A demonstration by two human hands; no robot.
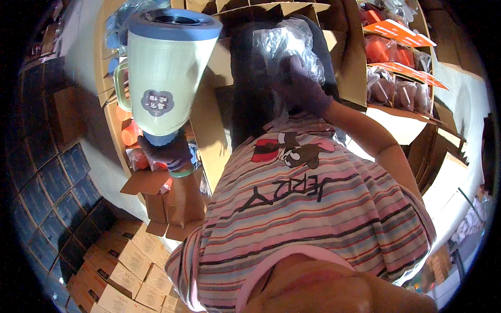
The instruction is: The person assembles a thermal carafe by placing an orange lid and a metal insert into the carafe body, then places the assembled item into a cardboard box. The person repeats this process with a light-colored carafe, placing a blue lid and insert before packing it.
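Note:
A large pale green handled tumbler (167,78) with a blue lid and blue base stands upright in front of me on the left. My left hand (166,151), in a dark purplish glove, is closed around its base from below. The tumbler's handle points left, and a dark flower-shaped label is on its side. Over my dark-trousered lap, my right hand (301,86), gloved too, is closed on a crumpled clear plastic bag (289,41). Part of its fingers is hidden by the plastic, and I cannot make out whether anything is inside the bag.
An open carton (342,57) with cardboard dividers stands ahead. At right, a box holds bagged red and pinkish items (383,49) with orange cards (402,34). Another carton (180,211) is beside my left forearm. Stacked brown boxes (138,255) and dark boxes (52,177) fill the left.

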